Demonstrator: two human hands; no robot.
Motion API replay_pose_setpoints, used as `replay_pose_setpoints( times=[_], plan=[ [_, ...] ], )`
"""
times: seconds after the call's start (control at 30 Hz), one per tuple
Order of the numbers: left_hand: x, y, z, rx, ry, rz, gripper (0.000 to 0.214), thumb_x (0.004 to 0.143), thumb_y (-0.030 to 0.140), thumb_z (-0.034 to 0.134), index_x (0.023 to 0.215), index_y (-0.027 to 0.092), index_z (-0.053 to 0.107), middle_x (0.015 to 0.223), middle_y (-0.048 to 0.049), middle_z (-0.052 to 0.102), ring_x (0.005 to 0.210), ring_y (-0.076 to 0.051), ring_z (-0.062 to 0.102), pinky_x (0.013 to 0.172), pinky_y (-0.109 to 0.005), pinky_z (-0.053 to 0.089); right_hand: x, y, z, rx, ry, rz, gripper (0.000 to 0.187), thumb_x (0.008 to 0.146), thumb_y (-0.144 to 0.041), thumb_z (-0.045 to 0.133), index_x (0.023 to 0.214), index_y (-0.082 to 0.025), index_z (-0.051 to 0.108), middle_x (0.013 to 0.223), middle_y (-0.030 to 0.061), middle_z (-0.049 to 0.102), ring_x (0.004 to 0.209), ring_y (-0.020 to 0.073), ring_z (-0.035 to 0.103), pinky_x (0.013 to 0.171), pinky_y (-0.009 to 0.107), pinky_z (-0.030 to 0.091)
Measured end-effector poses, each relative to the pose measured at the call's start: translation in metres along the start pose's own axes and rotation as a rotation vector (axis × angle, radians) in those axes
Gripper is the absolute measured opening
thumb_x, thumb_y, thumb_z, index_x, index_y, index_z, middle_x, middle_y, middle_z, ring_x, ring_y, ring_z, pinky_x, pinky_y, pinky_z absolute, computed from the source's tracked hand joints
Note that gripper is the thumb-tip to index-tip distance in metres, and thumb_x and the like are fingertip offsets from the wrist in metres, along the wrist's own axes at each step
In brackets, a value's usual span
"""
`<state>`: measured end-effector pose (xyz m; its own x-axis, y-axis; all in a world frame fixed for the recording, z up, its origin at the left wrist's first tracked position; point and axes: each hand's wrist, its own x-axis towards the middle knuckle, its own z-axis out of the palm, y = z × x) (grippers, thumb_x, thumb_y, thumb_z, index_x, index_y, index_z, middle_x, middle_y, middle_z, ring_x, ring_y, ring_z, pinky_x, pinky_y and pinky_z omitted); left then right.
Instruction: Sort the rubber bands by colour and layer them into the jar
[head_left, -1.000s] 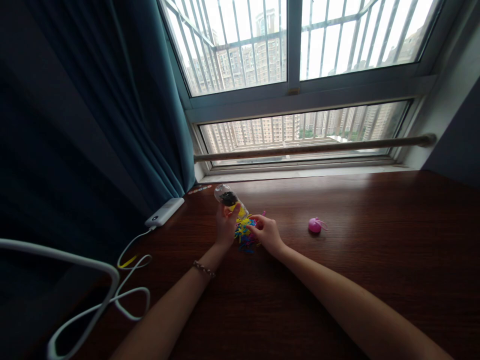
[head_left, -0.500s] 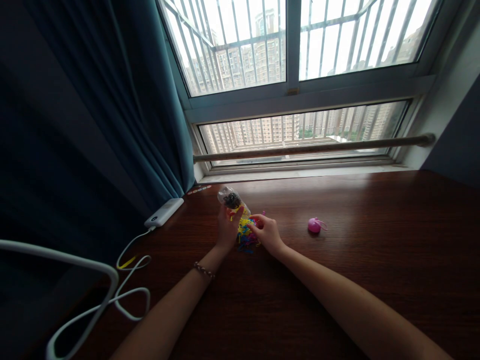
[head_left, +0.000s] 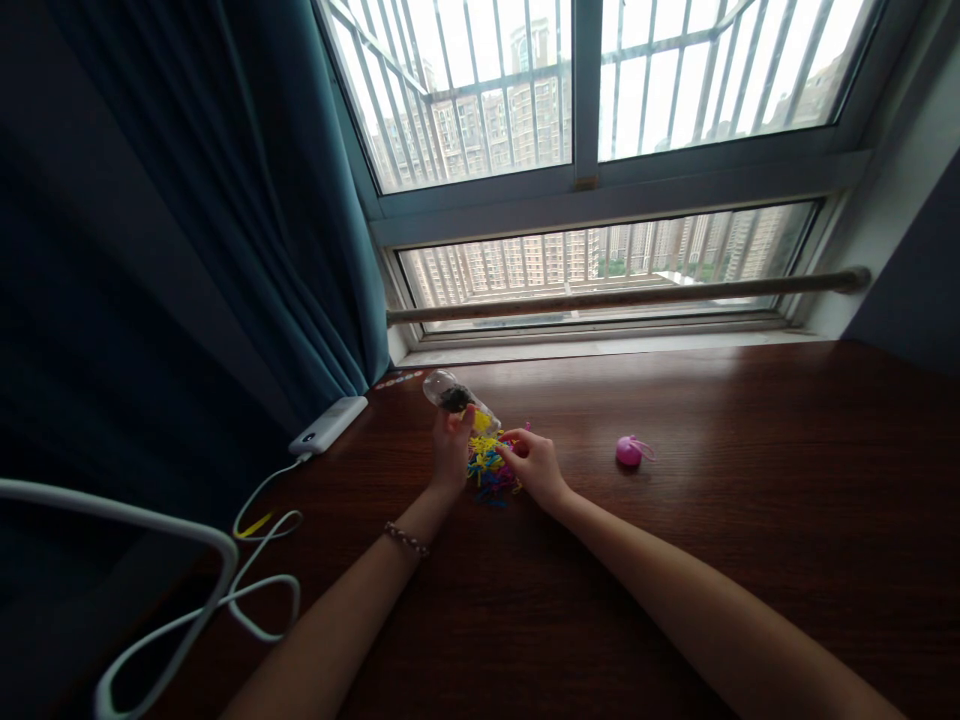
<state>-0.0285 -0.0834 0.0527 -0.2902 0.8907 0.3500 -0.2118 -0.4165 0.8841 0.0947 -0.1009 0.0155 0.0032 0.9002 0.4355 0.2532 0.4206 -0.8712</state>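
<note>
A clear plastic bottle (head_left: 439,382) lies tilted in my left hand (head_left: 451,458), whose fingers are wrapped round it. Dark strands and yellow ones show through its wall, and its mouth end points down to the right. Below that end is a pile of small rubber bands (head_left: 489,478) in yellow, blue and pink. My right hand (head_left: 538,466) rests at the pile's right side with fingers and thumb pinched together by the bottle's mouth. What sits between those fingertips is too small to make out. A pink round cap (head_left: 628,451) with a loop lies farther right.
All of this is on a dark brown wooden surface (head_left: 720,430) below a barred window. At the left a white power bank (head_left: 330,424) lies beside the blue curtain (head_left: 330,250), with a white cable (head_left: 259,580) curling toward me. A metal rail (head_left: 637,297) crosses the window.
My left hand has shifted slightly left with the bottle, and its thumb has moved back from the mouth end. More of the pile shows. My right hand has hardly moved.
</note>
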Motion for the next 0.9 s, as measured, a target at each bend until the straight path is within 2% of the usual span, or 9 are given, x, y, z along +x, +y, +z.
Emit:
replay_pose_setpoints(
  times=[0.13, 0.23, 0.3, 0.43, 0.53, 0.63, 0.73, 0.9],
  plan=[
    [0.007, -0.003, -0.002, -0.321, -0.003, -0.239, 0.029, 0.068, 0.037, 0.067, 0.083, 0.016, 0.056, 0.074, 0.0005, 0.062, 0.061, -0.010, 0.059, 0.058, -0.022, 0.047, -0.001, -0.002, 0.000, 0.079, -0.019, -0.046, 0.025, 0.074, -0.029, 0.058, 0.094, -0.017, 0.066, 0.053, -0.0037, 0.051, 0.045, 0.0071, 0.042, 0.045, 0.017, 0.034],
    [0.008, -0.003, -0.004, -0.417, -0.011, -0.397, 0.025, 0.071, 0.036, 0.065, 0.078, 0.013, 0.057, 0.072, -0.0021, 0.064, 0.061, -0.011, 0.061, 0.058, -0.022, 0.048, -0.003, -0.002, 0.002, 0.119, -0.068, -0.074, 0.038, 0.073, -0.028, 0.059, 0.111, -0.019, 0.059, 0.059, -0.0034, 0.056, 0.045, 0.0064, 0.043, 0.046, 0.017, 0.036],
    [0.007, -0.003, -0.004, -0.442, -0.026, -0.446, 0.023, 0.073, 0.034, 0.063, 0.076, 0.012, 0.057, 0.071, -0.0028, 0.064, 0.061, -0.011, 0.061, 0.058, -0.022, 0.049, -0.005, -0.001, 0.003, 0.119, -0.111, -0.080, 0.048, 0.073, -0.026, 0.059, 0.119, -0.021, 0.052, 0.064, -0.0029, 0.059, 0.047, 0.0064, 0.046, 0.047, 0.017, 0.038],
    [-0.001, -0.004, 0.002, -0.411, -0.118, -0.452, 0.024, 0.071, 0.033, 0.065, 0.077, 0.012, 0.057, 0.072, -0.0032, 0.064, 0.061, -0.011, 0.061, 0.057, -0.022, 0.048, -0.006, 0.002, 0.007, 0.078, -0.182, -0.089, 0.059, 0.072, -0.022, 0.058, 0.129, -0.022, 0.040, 0.068, -0.0020, 0.062, 0.055, 0.0090, 0.054, 0.053, 0.019, 0.043],
    [-0.008, -0.005, 0.006, -0.331, -0.230, -0.415, 0.026, 0.069, 0.034, 0.066, 0.081, 0.013, 0.058, 0.072, -0.0024, 0.063, 0.060, -0.013, 0.060, 0.056, -0.023, 0.047, -0.005, 0.004, 0.010, 0.033, -0.199, -0.066, 0.060, 0.071, -0.019, 0.058, 0.128, -0.021, 0.040, 0.069, -0.0008, 0.063, 0.059, 0.0119, 0.057, 0.055, 0.021, 0.045],
    [-0.012, -0.004, 0.007, -0.279, -0.282, -0.390, 0.027, 0.069, 0.034, 0.066, 0.084, 0.014, 0.058, 0.072, -0.0021, 0.063, 0.060, -0.013, 0.060, 0.056, -0.023, 0.046, -0.003, 0.005, 0.010, 0.010, -0.231, -0.032, 0.061, 0.069, -0.015, 0.058, 0.127, -0.021, 0.041, 0.066, -0.0009, 0.063, 0.056, 0.0125, 0.057, 0.053, 0.020, 0.045],
    [-0.011, -0.003, 0.007, -0.296, -0.259, -0.382, 0.029, 0.069, 0.037, 0.065, 0.084, 0.013, 0.059, 0.073, -0.0035, 0.063, 0.062, -0.014, 0.060, 0.058, -0.024, 0.046, -0.002, 0.004, 0.008, 0.034, -0.287, 0.006, 0.062, 0.070, -0.015, 0.056, 0.129, -0.021, 0.039, 0.060, -0.0028, 0.060, 0.049, 0.0107, 0.054, 0.047, 0.019, 0.043],
    [-0.004, -0.001, 0.004, -0.396, -0.108, -0.347, 0.029, 0.066, 0.035, 0.069, 0.081, 0.013, 0.058, 0.072, -0.0019, 0.063, 0.060, -0.011, 0.058, 0.059, -0.022, 0.045, -0.002, 0.001, 0.007, 0.143, -0.406, 0.044, 0.049, 0.079, -0.023, 0.048, 0.126, -0.021, 0.041, 0.050, -0.0071, 0.051, 0.034, 0.0070, 0.045, 0.036, 0.016, 0.035]
  ],
)
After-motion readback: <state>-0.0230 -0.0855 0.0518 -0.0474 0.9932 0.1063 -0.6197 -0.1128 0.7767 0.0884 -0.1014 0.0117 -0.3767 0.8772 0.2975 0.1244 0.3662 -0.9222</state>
